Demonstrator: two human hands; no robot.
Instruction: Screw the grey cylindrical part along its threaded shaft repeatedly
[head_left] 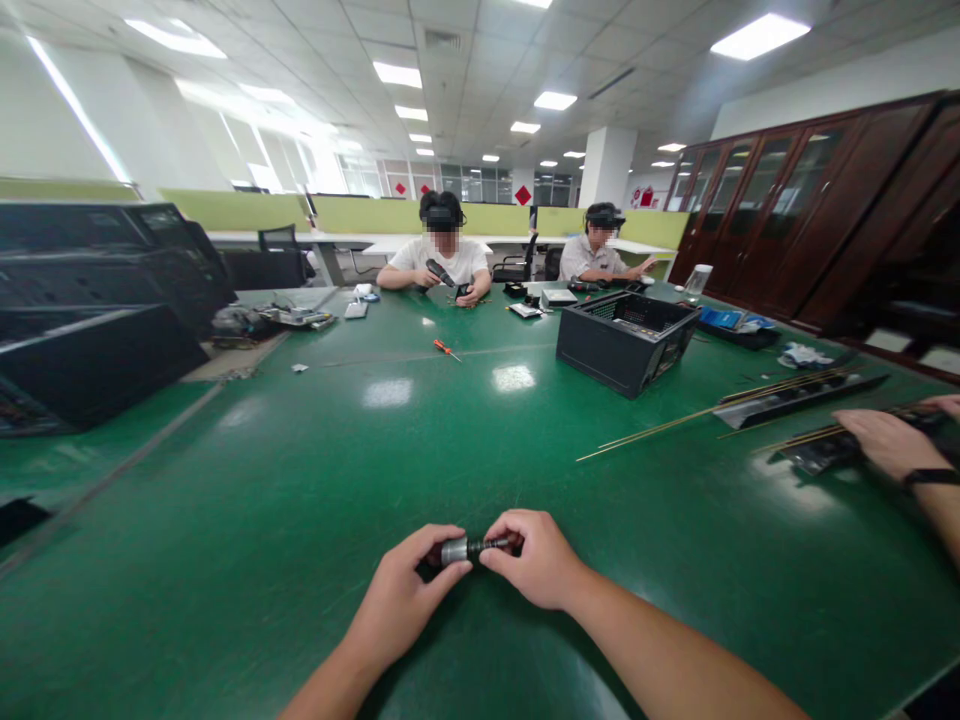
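Note:
Close to the table's near edge, my left hand (401, 590) is closed around a short silver metal cylinder (454, 551). A thin dark ribbed shaft (480, 546) sticks out of the cylinder's right end, in line with it. The fingertips of my right hand (536, 555) pinch the far end of this shaft. Whether cylinder and shaft are one piece I cannot tell. Under both hands is the green tabletop (337, 500).
An orange screwdriver (445, 348) lies mid-table. A black computer case (626, 340) stands right of centre, with more cases (97, 360) at left. Thin brass-coloured rods (690, 415) lie at right, near a co-worker's hand (889, 440). Two people sit across the table.

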